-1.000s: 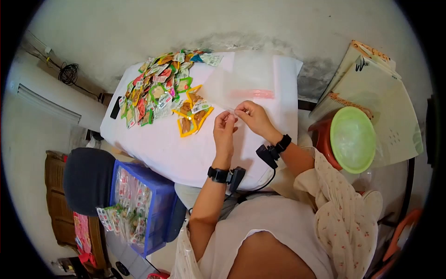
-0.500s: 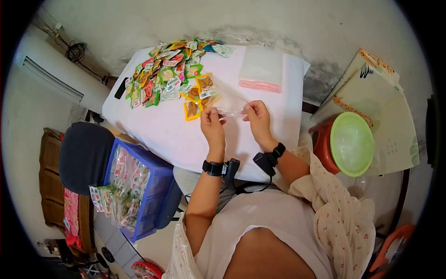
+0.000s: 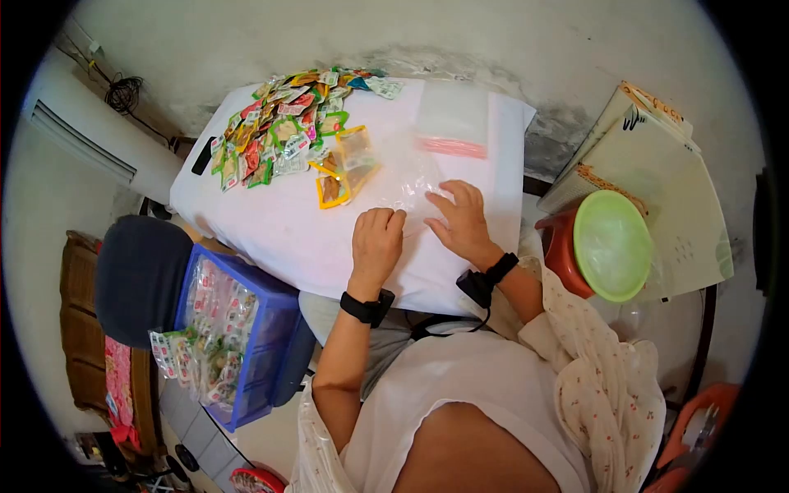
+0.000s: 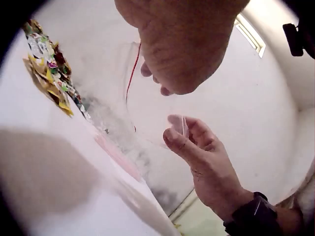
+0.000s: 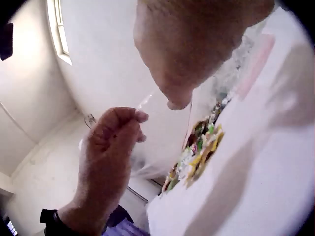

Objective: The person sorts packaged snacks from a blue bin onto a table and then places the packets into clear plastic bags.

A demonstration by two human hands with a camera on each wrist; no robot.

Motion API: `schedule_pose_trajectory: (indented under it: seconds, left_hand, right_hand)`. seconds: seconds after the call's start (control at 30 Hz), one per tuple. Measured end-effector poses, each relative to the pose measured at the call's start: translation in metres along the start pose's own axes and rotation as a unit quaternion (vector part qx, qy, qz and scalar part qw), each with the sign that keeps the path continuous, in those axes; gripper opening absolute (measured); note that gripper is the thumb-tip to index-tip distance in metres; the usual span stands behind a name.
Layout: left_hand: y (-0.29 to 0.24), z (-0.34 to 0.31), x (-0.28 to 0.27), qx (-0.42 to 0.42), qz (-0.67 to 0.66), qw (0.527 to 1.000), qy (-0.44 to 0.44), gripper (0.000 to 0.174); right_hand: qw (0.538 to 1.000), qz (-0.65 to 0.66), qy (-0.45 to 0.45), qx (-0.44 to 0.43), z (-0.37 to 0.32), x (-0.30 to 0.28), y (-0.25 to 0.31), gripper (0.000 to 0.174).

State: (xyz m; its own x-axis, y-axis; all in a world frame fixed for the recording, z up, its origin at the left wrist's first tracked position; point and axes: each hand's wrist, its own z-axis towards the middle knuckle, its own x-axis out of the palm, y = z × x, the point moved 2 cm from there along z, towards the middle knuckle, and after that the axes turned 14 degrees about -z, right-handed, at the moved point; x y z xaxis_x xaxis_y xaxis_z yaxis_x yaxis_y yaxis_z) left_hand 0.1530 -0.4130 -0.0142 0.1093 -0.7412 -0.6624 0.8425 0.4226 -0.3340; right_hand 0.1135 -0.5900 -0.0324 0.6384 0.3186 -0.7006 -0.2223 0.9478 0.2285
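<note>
A clear plastic zip bag (image 3: 408,182) is spread between my two hands over the white-covered table, its far side overlapping the yellow-edged snack packets (image 3: 333,191). My left hand (image 3: 378,246) pinches the bag's near edge between thumb and fingertips, as the right wrist view shows. On the other side, my right hand (image 3: 468,222) has its thumb and forefinger at the bag's edge, with a fold of clear plastic (image 4: 185,127) between them in the left wrist view. A thin red strip (image 4: 132,78) runs along the bag there.
Many colourful small packets (image 3: 279,131) lie heaped at the table's back left, beside a black phone (image 3: 203,156). A stack of clear bags with pink edges (image 3: 452,123) lies at the back. A blue crate (image 3: 275,329) of filled bags stands left; a green basin (image 3: 612,246) right.
My hands first worked close together at the bag's edge, then drew apart with the bag between them. Now the left hand has turned back-up and the right fingers are more spread.
</note>
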Motion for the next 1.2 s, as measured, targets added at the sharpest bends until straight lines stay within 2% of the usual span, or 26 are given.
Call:
schedule_pose_trajectory:
  seconds: [0.03, 0.07, 0.1, 0.17, 0.27, 0.3, 0.37, 0.4, 0.43, 0.47, 0.5, 0.53, 0.6, 0.63, 0.7, 0.73, 0.8, 0.87, 0.93, 0.97, 1.0, 1.03, 1.1, 1.17, 1.2]
  left_hand:
    - [0.002, -0.006, 0.001, -0.003, -0.005, 1.000, 0.006, 0.027]
    - [0.005, -0.011, 0.002, -0.007, -0.009, 1.000, 0.011, 0.028]
    - [0.007, -0.017, 0.003, -0.011, -0.007, 1.000, 0.011, 0.028]
    - [0.006, -0.028, 0.006, -0.015, 0.020, 0.999, -0.046, 0.028]
    - [-0.005, -0.056, 0.018, 0.024, -0.104, 0.993, 0.046, 0.034]
    - [-0.006, -0.061, 0.024, 0.020, -0.102, 0.993, 0.047, 0.034]
    - [-0.009, -0.059, 0.030, -0.030, -0.112, 0.993, 0.011, 0.035]
    - [-0.002, -0.063, 0.037, -0.054, -0.075, 0.996, 0.009, 0.032]
    - [-0.002, -0.061, 0.038, -0.055, -0.076, 0.996, 0.009, 0.032]
    - [0.002, -0.061, 0.042, -0.168, -0.068, 0.979, 0.090, 0.033]
    - [0.007, -0.061, 0.046, -0.278, -0.060, 0.944, 0.169, 0.034]
    - [0.011, -0.055, 0.049, -0.278, -0.060, 0.944, 0.168, 0.034]
    - [0.020, -0.047, 0.056, -0.305, -0.080, 0.922, 0.227, 0.045]
    - [0.021, -0.049, 0.062, -0.304, -0.080, 0.922, 0.227, 0.045]
    - [0.017, -0.047, 0.070, -0.175, 0.084, 0.973, 0.122, 0.060]
    - [0.015, -0.046, 0.069, -0.172, 0.085, 0.974, 0.123, 0.060]
    - [0.014, -0.045, 0.068, -0.231, 0.051, 0.963, 0.128, 0.077]
    - [0.015, -0.033, 0.063, -0.211, 0.079, 0.968, 0.112, 0.080]
    - [0.016, -0.014, 0.054, -0.191, 0.104, 0.971, 0.100, 0.084]
    - [0.014, 0.006, 0.044, -0.155, 0.127, 0.978, 0.062, 0.084]
    - [0.011, 0.024, 0.035, -0.118, 0.149, 0.981, 0.023, 0.085]
    - [0.006, 0.039, 0.028, -0.114, 0.147, 0.982, 0.024, 0.085]
    - [-0.002, 0.063, 0.018, -0.080, 0.184, 0.980, -0.019, 0.084]
    - [0.005, 0.060, 0.030, -0.061, 0.142, 0.988, -0.021, 0.085]
    - [0.019, 0.044, 0.053, -0.070, 0.107, 0.991, 0.046, 0.083]
  right_hand:
    - [0.999, 0.015, 0.045, -0.008, -0.004, 0.010, -0.001, 0.035]
    - [0.999, 0.021, 0.031, -0.020, -0.006, 0.018, 0.000, 0.019]
    - [0.999, 0.025, 0.033, -0.023, -0.010, 0.027, 0.000, 0.019]
    - [0.995, 0.072, 0.074, -0.002, -0.017, 0.041, 0.001, 0.010]
    - [0.995, 0.085, 0.049, -0.001, -0.022, 0.052, 0.004, 0.005]
    - [0.995, 0.088, 0.052, -0.002, -0.023, 0.054, 0.005, 0.005]
    - [0.995, 0.079, 0.055, -0.013, -0.020, 0.054, 0.008, 0.007]
    - [0.995, 0.079, 0.055, -0.013, -0.020, 0.054, 0.008, 0.007]
    - [0.995, 0.079, 0.051, -0.020, -0.019, 0.054, 0.008, 0.007]
    - [0.996, 0.077, 0.046, -0.027, -0.018, 0.053, 0.008, 0.008]
    - [0.996, 0.076, 0.046, -0.028, -0.017, 0.051, 0.008, 0.008]
    - [0.995, 0.077, 0.053, -0.041, -0.014, 0.048, 0.010, 0.009]
    - [0.994, 0.078, 0.059, -0.053, -0.011, 0.047, 0.013, 0.010]
    - [0.993, 0.076, 0.056, -0.067, -0.010, 0.047, 0.013, 0.014]
    - [0.993, 0.073, 0.051, -0.079, -0.009, 0.046, 0.012, 0.017]
    - [0.995, 0.060, 0.044, -0.060, -0.010, 0.045, 0.010, 0.020]
    - [0.998, 0.045, 0.034, -0.042, -0.012, 0.044, 0.004, 0.022]
    - [0.998, 0.032, 0.050, 0.020, -0.014, 0.042, -0.006, 0.023]
    - [0.998, 0.036, 0.032, 0.031, 0.000, 0.035, -0.010, 0.022]
    - [0.998, 0.041, 0.015, 0.039, 0.014, 0.025, -0.010, 0.020]
    - [0.998, 0.055, -0.027, 0.021, 0.028, 0.013, -0.009, 0.019]
    - [0.998, 0.053, -0.029, 0.024, 0.039, 0.004, -0.008, 0.019]
    - [0.991, 0.057, -0.117, -0.023, 0.052, -0.010, -0.007, 0.019]
    - [0.996, 0.033, -0.087, -0.015, 0.041, 0.003, -0.020, 0.019]
    - [0.998, 0.011, -0.056, -0.009, 0.032, 0.015, -0.030, 0.020]
